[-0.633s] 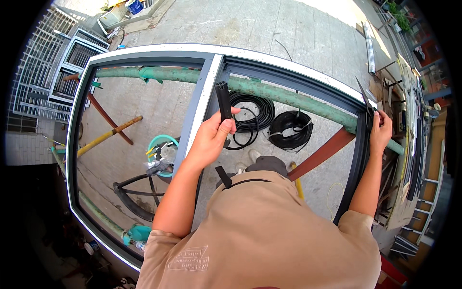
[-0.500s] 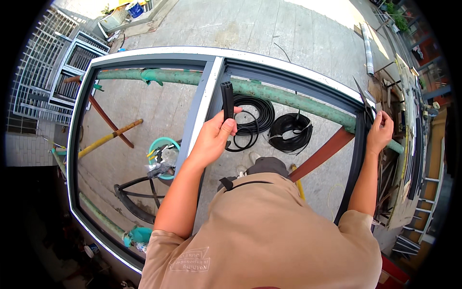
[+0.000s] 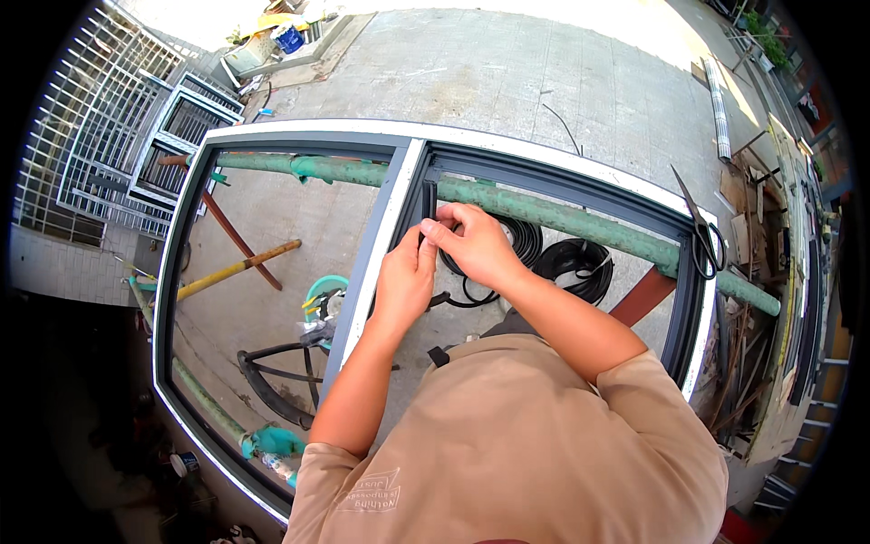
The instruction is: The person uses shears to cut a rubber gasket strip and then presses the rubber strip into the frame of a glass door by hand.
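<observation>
Both the left grip (image 3: 405,279) and right grip (image 3: 479,243) pinch one black strip (image 3: 429,200).

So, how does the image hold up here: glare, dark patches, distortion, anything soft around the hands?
Head view: strong sun washes out the far edge of the paved floor; the lower left sinks to near-black, losing detail; fisheye bends the outer edges of the large frame, with black corners; the left hand, right hand and scissors look reasonably sharp.
</observation>
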